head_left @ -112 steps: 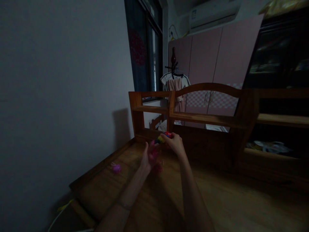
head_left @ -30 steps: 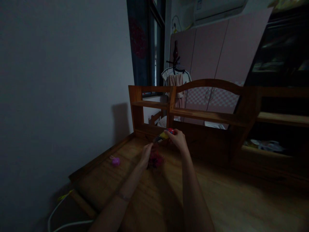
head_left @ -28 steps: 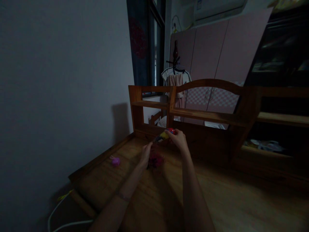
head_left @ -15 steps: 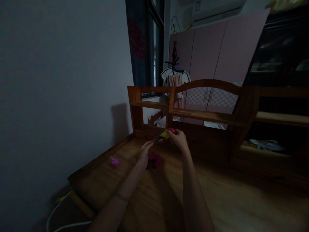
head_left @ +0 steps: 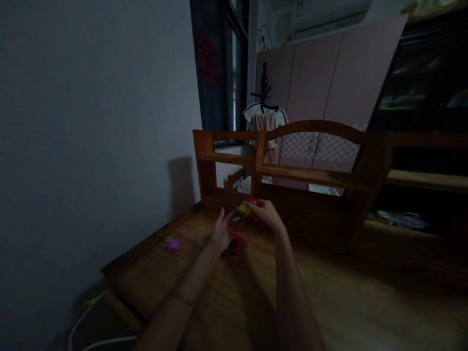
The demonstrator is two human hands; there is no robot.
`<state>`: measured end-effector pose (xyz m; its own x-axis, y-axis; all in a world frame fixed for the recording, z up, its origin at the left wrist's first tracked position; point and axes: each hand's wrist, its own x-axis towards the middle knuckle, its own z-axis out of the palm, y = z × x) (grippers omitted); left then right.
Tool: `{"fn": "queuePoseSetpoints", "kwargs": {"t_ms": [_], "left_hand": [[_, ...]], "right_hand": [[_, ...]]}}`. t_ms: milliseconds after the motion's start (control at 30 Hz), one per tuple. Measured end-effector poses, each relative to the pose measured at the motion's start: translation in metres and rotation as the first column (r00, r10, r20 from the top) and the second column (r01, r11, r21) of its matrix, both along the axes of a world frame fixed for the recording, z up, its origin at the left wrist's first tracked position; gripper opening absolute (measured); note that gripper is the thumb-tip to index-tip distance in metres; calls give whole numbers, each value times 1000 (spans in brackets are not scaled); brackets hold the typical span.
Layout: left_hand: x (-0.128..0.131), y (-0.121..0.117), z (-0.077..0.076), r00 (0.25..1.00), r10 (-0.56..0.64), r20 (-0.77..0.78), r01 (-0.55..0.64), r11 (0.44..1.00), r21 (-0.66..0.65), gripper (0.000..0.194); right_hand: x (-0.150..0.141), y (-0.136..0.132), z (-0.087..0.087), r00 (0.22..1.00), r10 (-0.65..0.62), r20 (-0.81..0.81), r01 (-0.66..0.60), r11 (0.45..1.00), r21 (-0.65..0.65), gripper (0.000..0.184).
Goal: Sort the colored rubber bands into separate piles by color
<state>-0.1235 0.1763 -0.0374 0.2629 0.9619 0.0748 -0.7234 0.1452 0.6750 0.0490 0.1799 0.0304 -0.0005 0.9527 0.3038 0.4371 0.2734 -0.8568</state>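
Note:
Above the wooden board, my right hand (head_left: 268,213) pinches a small red, yellow and dark object (head_left: 244,210) by its red end. Its exact kind is too dim to make out. My left hand (head_left: 222,235) is open, thumb raised and palm turned towards the object's dark narrow end. Whether the fingers touch that end I cannot tell. Beneath the hands lies a fuzzy magenta bundle (head_left: 239,242), partly hidden by my left hand. Farther left on the board rests a small purple thing (head_left: 174,245) with thin pale strands.
A wooden shelf unit (head_left: 314,176) runs along the board's far side, with plastic bags (head_left: 400,219) in its right compartment. The pale wall (head_left: 109,122) borders the left. A white cable (head_left: 78,325) hangs at lower left. Clothes (head_left: 266,119) hang beyond, before pink cabinets (head_left: 310,83).
My left hand has let go of the object's narrow end and opened, thumb up. My right hand has shifted slightly left and down with the object.

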Motion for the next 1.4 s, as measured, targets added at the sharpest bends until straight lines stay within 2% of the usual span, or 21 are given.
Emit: {"fn": "queuePoseSetpoints", "kwargs": {"t_ms": [167,267,433,600,733,967,1133,1400], "left_hand": [[3,1,-4,999,5,-37,-2,998,67,23],[5,-4,-1,998,-39,-49,43,995,86,26],[5,-10,6,995,-101,-1,101,994,32,25],[3,-9,8,996,-88,27,87,995,39,23],[3,-8,4,991,-117,67,115,993,29,26],[0,-9,3,968,-231,99,233,972,-11,32],[-2,-4,-3,963,-261,69,265,962,-60,33],[-6,12,-18,964,-235,125,248,964,-99,26]], "right_hand": [[4,1,-1,998,54,-16,-55,997,-45,43],[5,3,-2,997,58,-47,-61,997,-53,48],[2,-2,3,994,49,-94,-53,998,-37,47],[3,-6,6,995,47,-89,-43,998,45,46],[5,-1,3,997,52,-53,-48,996,70,54],[3,-3,5,999,-26,39,21,991,134,59],[1,-10,11,991,-99,86,83,981,176,55],[-5,-13,18,988,-94,125,62,970,236,51]]}}
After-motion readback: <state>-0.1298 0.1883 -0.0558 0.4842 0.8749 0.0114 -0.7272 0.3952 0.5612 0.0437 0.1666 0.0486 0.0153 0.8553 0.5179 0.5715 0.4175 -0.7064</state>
